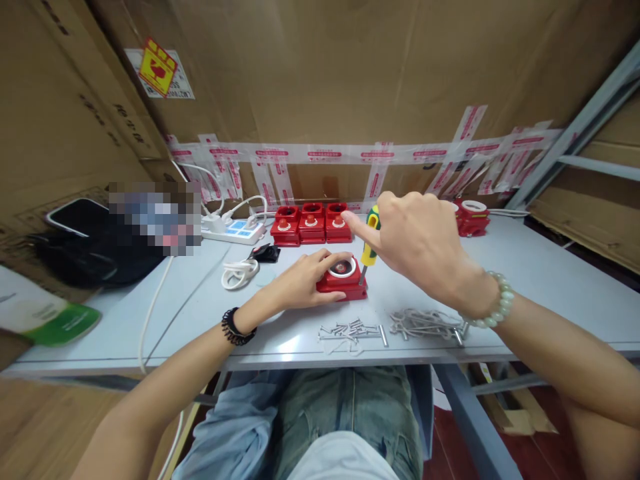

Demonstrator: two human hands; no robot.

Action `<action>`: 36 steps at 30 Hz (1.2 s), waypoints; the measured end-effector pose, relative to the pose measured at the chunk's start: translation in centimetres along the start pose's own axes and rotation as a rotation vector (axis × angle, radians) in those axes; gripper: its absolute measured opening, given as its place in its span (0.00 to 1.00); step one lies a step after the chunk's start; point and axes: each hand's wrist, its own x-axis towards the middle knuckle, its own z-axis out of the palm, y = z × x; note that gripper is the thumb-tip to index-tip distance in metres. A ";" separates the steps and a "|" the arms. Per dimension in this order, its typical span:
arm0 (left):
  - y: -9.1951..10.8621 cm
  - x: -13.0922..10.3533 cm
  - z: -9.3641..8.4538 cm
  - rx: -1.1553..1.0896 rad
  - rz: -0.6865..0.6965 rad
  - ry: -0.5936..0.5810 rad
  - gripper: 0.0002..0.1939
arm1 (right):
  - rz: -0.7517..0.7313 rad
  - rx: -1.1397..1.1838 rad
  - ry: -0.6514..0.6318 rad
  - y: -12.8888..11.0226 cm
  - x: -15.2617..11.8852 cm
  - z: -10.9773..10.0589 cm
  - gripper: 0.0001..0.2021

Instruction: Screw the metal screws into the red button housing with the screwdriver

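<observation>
A red box-shaped device [354, 291] with a white ring around a dark round opening lies on the table in front of me. My left hand [320, 280] is closed around its left side, fingers on top and thumb along the front. In my right hand [415, 240] is a screwdriver [369, 253] with a yellow and green handle, held nearly upright. Its shaft points down at the right corner of the device; whether a screw sits under the tip is too small to tell. Loose screws [353, 329] lie nearer the table edge.
Three similar red devices [312, 223] stand in a row behind, with more red units [471, 220] at the back right. Metal cords and pins [427, 325] lie at front right. A power strip [235, 230], coiled white cable [240, 273] and phone [77, 217] are on the left. Cardboard [350, 73] walls the back.
</observation>
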 end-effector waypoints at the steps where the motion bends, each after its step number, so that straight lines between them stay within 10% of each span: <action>1: 0.0 0.0 0.0 0.001 -0.003 0.000 0.35 | -0.008 0.004 -0.015 -0.1 0.1 -0.1 0.25; 12: -0.4 0.0 0.1 -0.006 0.015 0.016 0.35 | -0.353 0.285 -0.541 2.1 1.6 -2.1 0.06; 18: -0.3 0.0 0.0 -0.005 0.014 0.017 0.34 | -0.297 -0.013 -0.327 1.7 1.9 -1.6 0.14; 24: -0.5 0.0 0.2 -0.001 0.020 0.018 0.35 | -0.540 0.252 -0.595 1.9 2.1 -3.6 0.09; 31: -0.4 0.0 0.2 -0.005 -0.001 0.011 0.35 | -0.321 -0.010 -0.480 0.9 2.2 -2.6 0.15; 36: -0.3 0.1 0.1 -0.008 -0.005 0.002 0.34 | -0.558 0.226 -0.618 1.4 2.6 -3.1 0.07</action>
